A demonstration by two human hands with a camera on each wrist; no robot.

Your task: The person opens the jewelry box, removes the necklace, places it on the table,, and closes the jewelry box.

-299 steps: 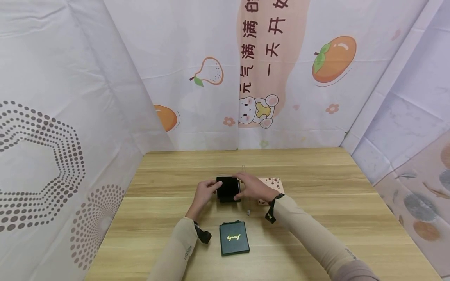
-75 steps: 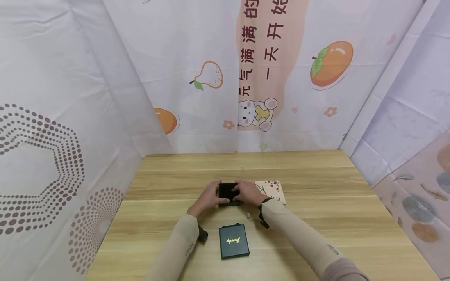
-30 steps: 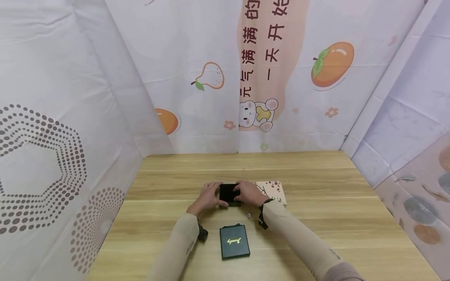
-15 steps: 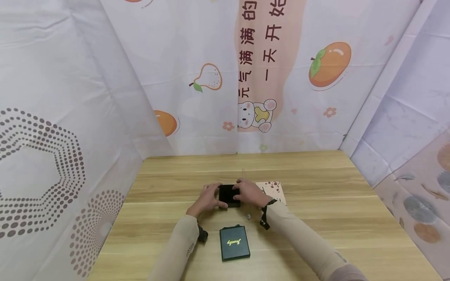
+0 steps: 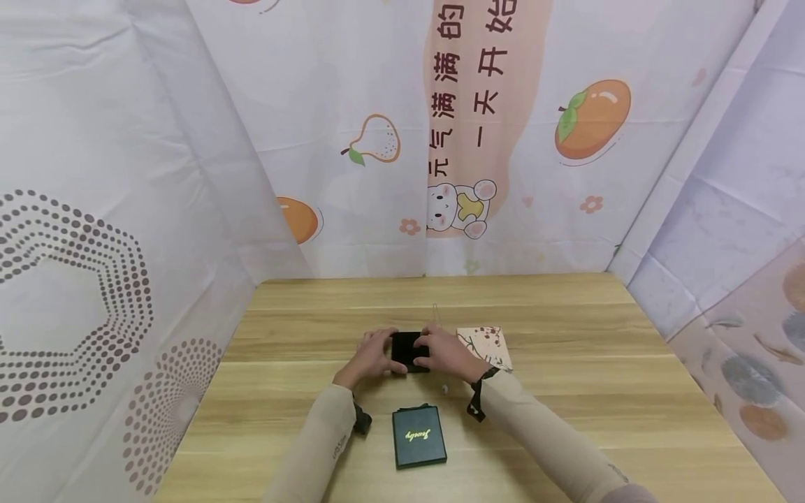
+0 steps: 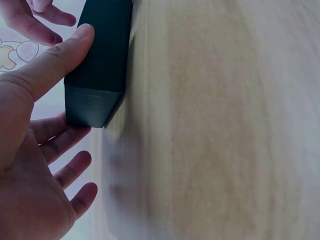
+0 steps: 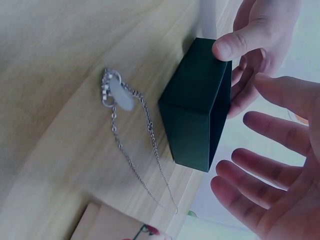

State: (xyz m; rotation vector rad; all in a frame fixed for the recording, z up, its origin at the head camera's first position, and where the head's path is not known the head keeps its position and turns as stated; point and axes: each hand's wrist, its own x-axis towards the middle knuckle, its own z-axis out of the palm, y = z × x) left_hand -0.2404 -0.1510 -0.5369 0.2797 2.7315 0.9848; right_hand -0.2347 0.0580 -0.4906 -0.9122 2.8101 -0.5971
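Observation:
A dark green open-topped box rests on the wooden table, its inside looking black in the head view. My left hand holds its left end, thumb on the near wall and fingers on the far side, as the left wrist view shows. Over the right part of the box is my right hand. In the right wrist view the fingers of this right hand are spread beside the open top, pinching nothing. A silver chain necklace with a pendant lies on the table by the box's right end.
Nearer the body lies a flat dark green case with gold "Jewelry" lettering. To the right of the box is a cream flower-printed card or packet. Patterned curtains stand behind and beside the table.
Ten seconds ago my left fingers were at the black square's upper left; now they hold the box's left end. In the last second my right hand shifts slightly; the box stays put.

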